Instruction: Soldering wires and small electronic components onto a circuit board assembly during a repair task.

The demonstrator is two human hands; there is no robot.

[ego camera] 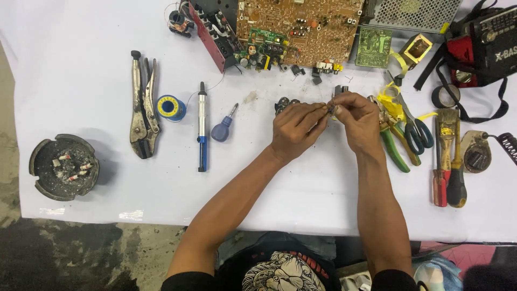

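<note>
Over the desk's middle, both hands pinch one small part.

Nearest, the left hand (293, 129) and right hand (358, 121) meet fingertip to fingertip, each clenched on a small dark part (332, 107) held just above the white desk (81, 70) — its make is too small to tell. Left of them lie a blue screwdriver (223, 127), a desoldering pump (201, 126), a solder spool (171, 108) and locking pliers (143, 105); an ashtray (64, 166) sits near the left edge. Right of the hands lie scissors (413, 126), green-handled pliers (392, 144) and a brush (446, 126). Farthest — along the far edge — rests a brown circuit board (301, 27).
</note>
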